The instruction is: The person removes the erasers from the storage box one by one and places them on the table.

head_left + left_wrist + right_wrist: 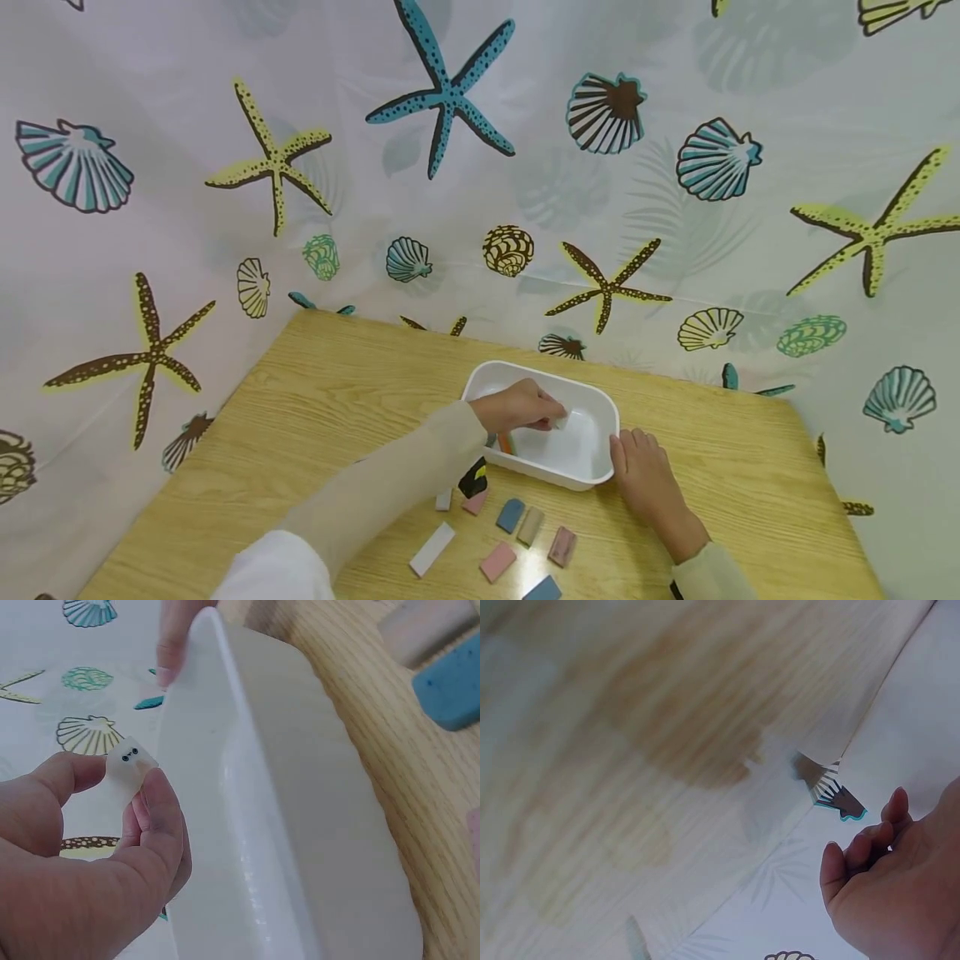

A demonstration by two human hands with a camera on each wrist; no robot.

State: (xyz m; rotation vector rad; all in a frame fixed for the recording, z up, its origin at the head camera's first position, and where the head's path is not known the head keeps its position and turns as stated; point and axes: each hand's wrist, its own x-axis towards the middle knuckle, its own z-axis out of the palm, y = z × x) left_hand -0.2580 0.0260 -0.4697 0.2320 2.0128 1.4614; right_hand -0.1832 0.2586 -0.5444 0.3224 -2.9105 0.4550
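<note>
My left hand reaches over a white plastic tray and pinches a small white piece between thumb and fingers. In the left wrist view the small white piece shows two black dots, held by the left hand beside the tray's wall. An orange piece lies inside the tray. My right hand lies flat on the wooden table at the tray's right corner, fingers straight, touching its rim. The right wrist view shows the right hand holding nothing.
Several small blocks lie on the table in front of the tray: a white bar, pink, blue, tan and a black one. A curtain with shells and starfish surrounds the table.
</note>
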